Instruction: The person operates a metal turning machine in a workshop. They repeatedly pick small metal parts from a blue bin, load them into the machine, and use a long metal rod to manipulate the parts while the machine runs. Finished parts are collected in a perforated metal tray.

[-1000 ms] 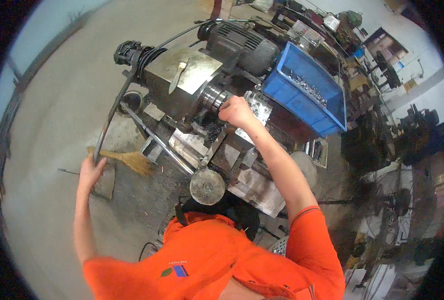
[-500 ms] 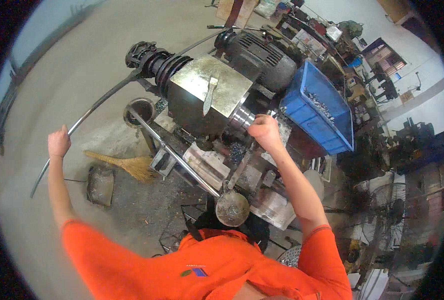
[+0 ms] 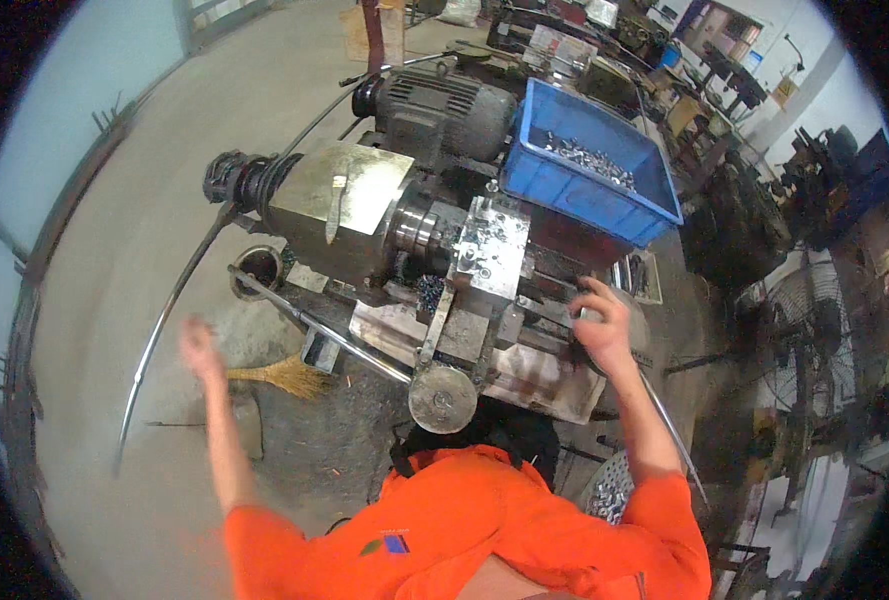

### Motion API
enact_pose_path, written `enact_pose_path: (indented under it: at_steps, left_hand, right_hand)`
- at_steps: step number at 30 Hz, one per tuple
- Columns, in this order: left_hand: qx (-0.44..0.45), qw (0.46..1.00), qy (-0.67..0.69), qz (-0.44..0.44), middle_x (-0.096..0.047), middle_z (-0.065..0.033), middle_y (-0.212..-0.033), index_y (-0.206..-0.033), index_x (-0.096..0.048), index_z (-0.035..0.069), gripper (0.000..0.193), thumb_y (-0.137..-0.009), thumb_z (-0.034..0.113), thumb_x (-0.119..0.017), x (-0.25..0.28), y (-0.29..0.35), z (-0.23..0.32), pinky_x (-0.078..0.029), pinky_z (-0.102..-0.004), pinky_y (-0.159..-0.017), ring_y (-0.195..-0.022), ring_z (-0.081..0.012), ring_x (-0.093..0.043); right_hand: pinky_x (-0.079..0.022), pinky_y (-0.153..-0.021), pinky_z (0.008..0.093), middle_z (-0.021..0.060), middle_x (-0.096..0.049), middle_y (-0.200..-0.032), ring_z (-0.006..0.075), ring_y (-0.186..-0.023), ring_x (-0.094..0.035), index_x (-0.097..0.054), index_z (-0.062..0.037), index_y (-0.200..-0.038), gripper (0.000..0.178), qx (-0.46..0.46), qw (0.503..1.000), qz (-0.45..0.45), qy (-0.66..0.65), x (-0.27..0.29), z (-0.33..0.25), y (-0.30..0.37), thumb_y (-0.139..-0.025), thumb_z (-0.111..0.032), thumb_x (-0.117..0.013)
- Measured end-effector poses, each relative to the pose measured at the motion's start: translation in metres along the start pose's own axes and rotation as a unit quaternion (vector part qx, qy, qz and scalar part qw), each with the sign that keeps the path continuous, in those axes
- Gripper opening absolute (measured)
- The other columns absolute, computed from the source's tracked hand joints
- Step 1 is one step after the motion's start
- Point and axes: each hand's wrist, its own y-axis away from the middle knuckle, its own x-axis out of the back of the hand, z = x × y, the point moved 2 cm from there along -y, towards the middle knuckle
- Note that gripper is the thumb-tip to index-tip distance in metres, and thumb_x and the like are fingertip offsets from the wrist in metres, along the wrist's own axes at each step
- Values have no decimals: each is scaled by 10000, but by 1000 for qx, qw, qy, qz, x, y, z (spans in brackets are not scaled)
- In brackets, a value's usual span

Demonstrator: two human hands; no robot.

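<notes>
Steel lathe: our right hand curled on small part beside blue bin; left hand open, empty, blurred; we keep it clear of chuck.

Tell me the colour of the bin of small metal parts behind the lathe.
Blue, the bin; head view shows it best.

Even, soft daylight, brightest on the pale concrete floor at upper left; dimmer toward the cluttered right side. Shadows weak and diffuse, deepest under the lathe. Dull sheen on its brass-coloured housing, no harsh glare. Strong fisheye: straight edges bow, black vignette rings the frame, rim detail smeared. Left hand motion-blurred; right hand fairly sharp. Blue bin crisp and saturated. Orange sleeves vivid.
</notes>
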Motion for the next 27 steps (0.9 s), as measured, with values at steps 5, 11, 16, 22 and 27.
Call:
enact_pose_path:
  at_steps: [5, 11, 16, 22, 27]
  left_hand:
    - [-31, 842, -303, -446, -629, -196, -923, -1119, -559, 43, 555, -648, 308, -691, -112, 115, -104, -496, -395, -726, -861, -332, -615]
    - [-257, 533, -592, -547, -649, -86, -942, -969, -628, 150, 261, -732, 261, -639, -139, 89, -44, -505, -387, -720, -884, -266, -627]
    - [-167, 620, -574, -508, -650, -111, -946, -960, -646, 136, 281, -748, 321, -653, -134, 83, -26, -492, -380, -748, -904, -269, -620]
    - [73, 879, -258, -394, -642, -132, -794, -1018, -599, 27, 373, -816, 340, -615, -87, 31, -20, -493, -320, -552, -568, -211, -615]
    - [231, 926, -73, -289, -637, -151, -714, -986, -576, -23, 427, -853, 383, -574, -104, 19, 40, -467, -255, -426, -469, -175, -598]
  right_hand:
    - [-476, -743, 281, 159, -627, -1035, 233, -897, -616, -665, -8, -779, 224, -190, 979, 49, -47, 53, 72, 90, -577, -36, -572]
    - [-477, -695, 256, 134, -650, -947, 181, -746, -619, -666, 5, -798, 245, -290, 953, 79, -39, 89, 97, 156, -581, -19, -556]
    - [-431, -889, 371, 160, -601, -1094, 332, -1021, -561, -648, -40, -978, 409, -309, 924, 43, 221, 113, 153, 208, -583, -144, -632]
    - [-480, -782, 420, 177, -628, -927, 359, -877, -596, -622, -58, -993, 414, -517, 766, -53, 379, 155, 239, 348, -609, -210, -654]
    - [-503, -660, 432, 177, -624, -822, 365, -776, -611, -633, -48, -777, 245, -473, 778, -103, 400, 132, 230, 384, -650, -257, -632]
